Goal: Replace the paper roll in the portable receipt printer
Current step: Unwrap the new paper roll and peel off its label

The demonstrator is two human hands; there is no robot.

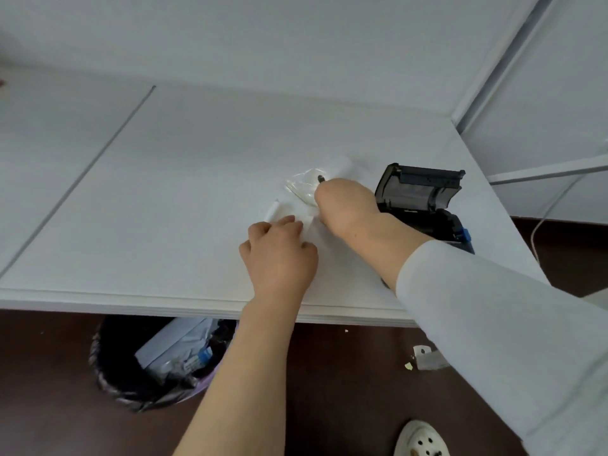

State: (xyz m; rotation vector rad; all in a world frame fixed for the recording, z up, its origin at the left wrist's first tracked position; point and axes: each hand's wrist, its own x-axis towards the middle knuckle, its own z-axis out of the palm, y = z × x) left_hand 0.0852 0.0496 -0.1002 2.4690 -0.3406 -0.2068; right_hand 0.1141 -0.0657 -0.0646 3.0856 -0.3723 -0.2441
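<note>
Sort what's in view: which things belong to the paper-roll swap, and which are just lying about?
Job: printer, lid open; paper roll; clear wrapper; left hand; right hand.
Lying about: waste bin under the table; scraps on the floor; cable.

Plain white worktop against a white wall, dark brown floor below, black-lined bin full of rubbish tucked under the edge.
</note>
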